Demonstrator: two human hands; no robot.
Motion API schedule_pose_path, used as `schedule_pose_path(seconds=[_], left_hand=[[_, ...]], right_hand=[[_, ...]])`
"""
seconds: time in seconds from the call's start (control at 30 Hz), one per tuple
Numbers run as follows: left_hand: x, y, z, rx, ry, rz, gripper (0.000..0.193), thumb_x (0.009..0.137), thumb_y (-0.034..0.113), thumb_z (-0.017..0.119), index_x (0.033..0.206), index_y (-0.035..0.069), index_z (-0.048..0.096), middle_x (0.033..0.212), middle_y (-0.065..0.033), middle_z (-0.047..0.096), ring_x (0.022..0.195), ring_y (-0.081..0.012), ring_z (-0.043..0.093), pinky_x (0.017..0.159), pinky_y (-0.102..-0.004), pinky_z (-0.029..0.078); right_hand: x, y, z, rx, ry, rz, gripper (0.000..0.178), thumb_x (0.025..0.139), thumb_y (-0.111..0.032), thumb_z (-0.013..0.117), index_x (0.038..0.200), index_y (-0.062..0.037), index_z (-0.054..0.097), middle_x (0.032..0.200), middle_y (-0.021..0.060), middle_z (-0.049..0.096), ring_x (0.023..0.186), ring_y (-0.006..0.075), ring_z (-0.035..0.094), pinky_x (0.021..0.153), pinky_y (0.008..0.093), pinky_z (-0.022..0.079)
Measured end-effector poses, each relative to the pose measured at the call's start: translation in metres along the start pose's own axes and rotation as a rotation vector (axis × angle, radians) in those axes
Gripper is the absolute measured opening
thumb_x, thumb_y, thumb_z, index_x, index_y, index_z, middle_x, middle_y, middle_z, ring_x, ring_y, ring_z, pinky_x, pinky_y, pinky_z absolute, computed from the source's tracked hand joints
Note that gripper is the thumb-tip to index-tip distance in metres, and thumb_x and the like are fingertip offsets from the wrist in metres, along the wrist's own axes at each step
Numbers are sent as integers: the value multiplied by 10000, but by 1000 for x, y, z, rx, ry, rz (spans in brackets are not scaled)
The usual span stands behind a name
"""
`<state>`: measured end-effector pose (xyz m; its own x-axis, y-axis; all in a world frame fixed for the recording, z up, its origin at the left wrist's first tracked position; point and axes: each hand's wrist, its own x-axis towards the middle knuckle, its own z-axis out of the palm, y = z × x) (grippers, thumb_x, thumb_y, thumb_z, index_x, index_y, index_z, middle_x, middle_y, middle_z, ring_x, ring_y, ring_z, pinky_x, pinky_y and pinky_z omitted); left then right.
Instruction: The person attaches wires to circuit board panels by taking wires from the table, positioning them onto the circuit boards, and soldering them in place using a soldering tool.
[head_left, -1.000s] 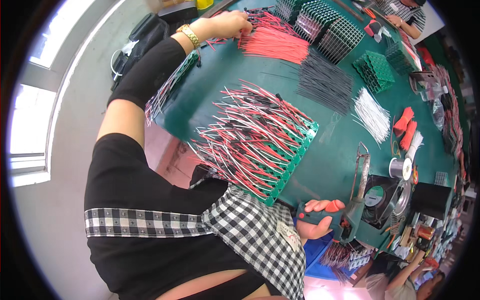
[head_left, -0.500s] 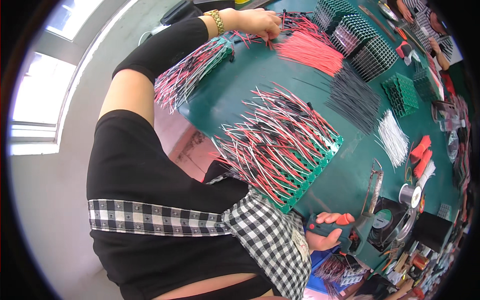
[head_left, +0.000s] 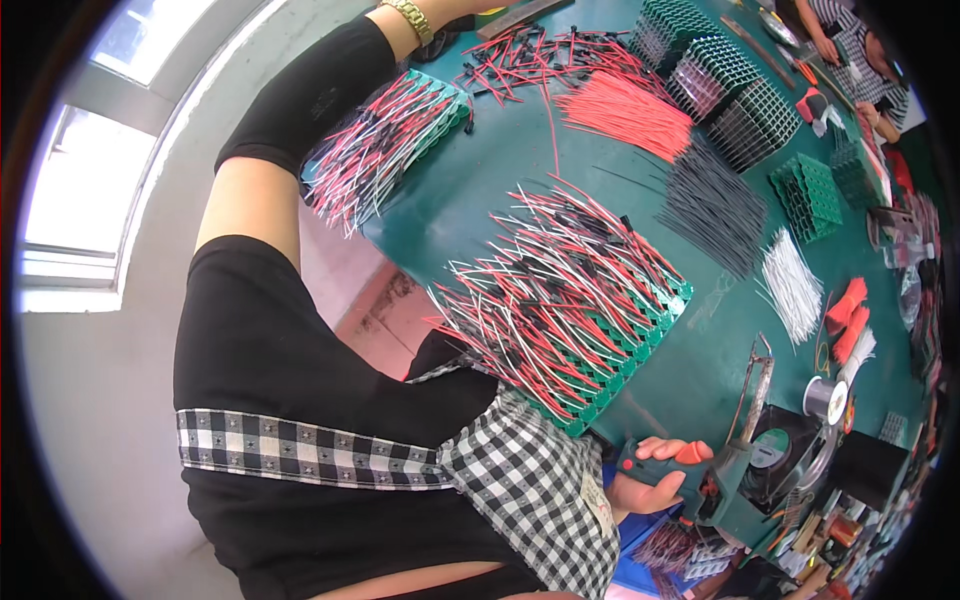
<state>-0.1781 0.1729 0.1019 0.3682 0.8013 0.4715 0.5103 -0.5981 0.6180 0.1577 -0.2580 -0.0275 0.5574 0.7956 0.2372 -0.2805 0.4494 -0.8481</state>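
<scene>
My left hand [head_left: 452,8], with a gold watch at its wrist, reaches to the far left and is cut off by the upper edge, its fingers mostly hidden. My right hand [head_left: 645,492] wraps round the handle of a green soldering gun [head_left: 712,482] with a red trigger, at the near right. Before me a green plastic rack [head_left: 622,372] holds many red and white wires with black parts. Another wire-filled green rack [head_left: 440,100] lies beside my left forearm. A single red wire [head_left: 552,130] stretches between the far pile and the nearer rack.
Bundles of orange-red wires [head_left: 628,115], black wires [head_left: 712,205] and white wires [head_left: 792,285] lie on the green table [head_left: 440,225]. Green crates [head_left: 735,95] stand far right. A wire spool [head_left: 825,400] sits beside the gun. Another person [head_left: 855,60] works at the far right.
My left hand has moved up and left, away from the far wire pile. The single red wire now lies across the table there. My right hand keeps its grip on the soldering gun.
</scene>
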Motion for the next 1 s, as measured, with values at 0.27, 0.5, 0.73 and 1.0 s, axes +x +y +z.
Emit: schedule_pose_path(seconds=[0.27,0.5,0.73,1.0], left_hand=[[-27,11,-5,581,-722,224,457,761,19,492,1216,66,517,1150,-197,519,1003,-364,543,877,-404,445],[-34,-36,16,673,-416,13,339,785,101,542,1121,86,584,1047,-192,548,976,-370,550,812,-417,471],[-26,-20,52,512,-650,222,183,771,146,579,923,83,659,863,-154,635,804,-336,608,701,-433,484],[-32,-10,33,638,-355,322,149,774,191,609,776,43,590,657,-165,597,589,-357,579,556,-415,472]], right_hand=[[0,-5,7,-44,27,15,525,875,-330,552,1238,2,369,773,116,512,585,177,503,540,290,467],[1,-4,2,-19,1,40,531,867,-334,564,1243,-12,374,768,109,513,579,179,506,544,292,468],[-3,-6,-2,-22,-23,29,508,880,-301,536,1255,-4,367,785,114,514,620,178,515,583,313,472],[1,-1,-6,83,-71,33,500,871,-271,576,1250,-7,385,814,136,518,639,218,531,591,334,487]])
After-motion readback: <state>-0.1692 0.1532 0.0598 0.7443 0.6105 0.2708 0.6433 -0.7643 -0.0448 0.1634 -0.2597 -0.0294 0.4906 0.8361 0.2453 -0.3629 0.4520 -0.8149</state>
